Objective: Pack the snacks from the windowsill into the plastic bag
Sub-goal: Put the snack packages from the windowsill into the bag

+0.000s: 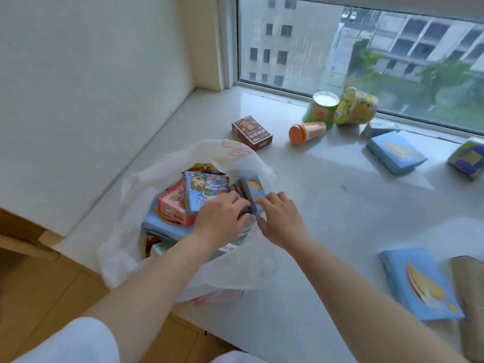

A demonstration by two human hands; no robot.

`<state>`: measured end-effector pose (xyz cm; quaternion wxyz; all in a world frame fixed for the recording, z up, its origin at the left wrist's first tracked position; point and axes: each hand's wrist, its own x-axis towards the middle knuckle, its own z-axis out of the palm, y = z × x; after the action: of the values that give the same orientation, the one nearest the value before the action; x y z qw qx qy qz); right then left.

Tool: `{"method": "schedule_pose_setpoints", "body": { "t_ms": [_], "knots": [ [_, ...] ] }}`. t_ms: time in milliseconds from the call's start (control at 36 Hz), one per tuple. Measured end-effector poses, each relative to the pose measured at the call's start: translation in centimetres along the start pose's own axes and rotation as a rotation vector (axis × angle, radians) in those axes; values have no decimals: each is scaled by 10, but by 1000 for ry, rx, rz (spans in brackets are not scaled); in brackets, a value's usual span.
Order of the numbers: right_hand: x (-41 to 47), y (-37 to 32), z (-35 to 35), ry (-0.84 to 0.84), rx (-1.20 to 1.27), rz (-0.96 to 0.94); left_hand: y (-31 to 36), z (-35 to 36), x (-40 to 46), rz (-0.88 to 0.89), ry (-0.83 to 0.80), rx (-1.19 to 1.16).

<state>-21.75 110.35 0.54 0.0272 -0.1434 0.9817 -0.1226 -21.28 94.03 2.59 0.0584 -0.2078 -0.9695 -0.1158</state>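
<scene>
- Reaching into the plastic bag [125,195], the left hand [222,216] has its fingers curled over a small dark item whose kind I cannot tell, so this grip is grasping it down among the packed boxes.
- The right hand [280,221] sits just beside the left at the bag's right rim, fingers bent and touching the edge of a blue box with an orange disc [252,191] standing upright in the bag; whether this grip truly clasps the box or only rests on it, I cannot tell.
- The bag stands open near the left end of the windowsill [327,205], close to its front edge, and holds a pink box [172,205], a light-blue cartoon box [207,189] and a flat blue box [159,226] beneath them.
- Snacks not yet packed lie on the sill: a brown box [252,132] just behind the bag; an orange-capped tube [306,132] on its side; a green cup [320,110] and a yellow cup [357,106] tipped together against the window frame at the back edge.
- Farther right, a blue cake box [395,151] lies flat toward the back edge, a purple and green packet [467,158] at the right edge of view.
- Another blue cake box [419,282] lies near the front edge at right, with a tan packet [468,284] just beside it.
- White sleeves show at the bottom.
</scene>
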Motion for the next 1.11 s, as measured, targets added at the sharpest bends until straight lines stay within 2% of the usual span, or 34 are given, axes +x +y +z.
{"method": "schedule_pose_setpoints", "body": {
  "t_ms": [83, 222, 444, 639, 861, 1111],
  "knots": [
    [-5, 41, -17, 44, 43, 83, 38, 13, 32, -3, 2, 6],
    [-4, 107, -32, 41, 77, 194, 89, 27, 84, -33, -97, 28],
    [22, 187, -46, -30, 69, 334, 124, 51, 174, -21, -178, 57],
    [78, 248, -55, -31, 40, 421, 128, 81, 280, 16, -255, 106],
    [155, 329, -28, -77, 83, 547, 105, 158, 397, 16, -407, 266],
    [214, 403, 12, -82, 77, 619, 72, 242, 471, -118, -507, 313]
  ]
}}
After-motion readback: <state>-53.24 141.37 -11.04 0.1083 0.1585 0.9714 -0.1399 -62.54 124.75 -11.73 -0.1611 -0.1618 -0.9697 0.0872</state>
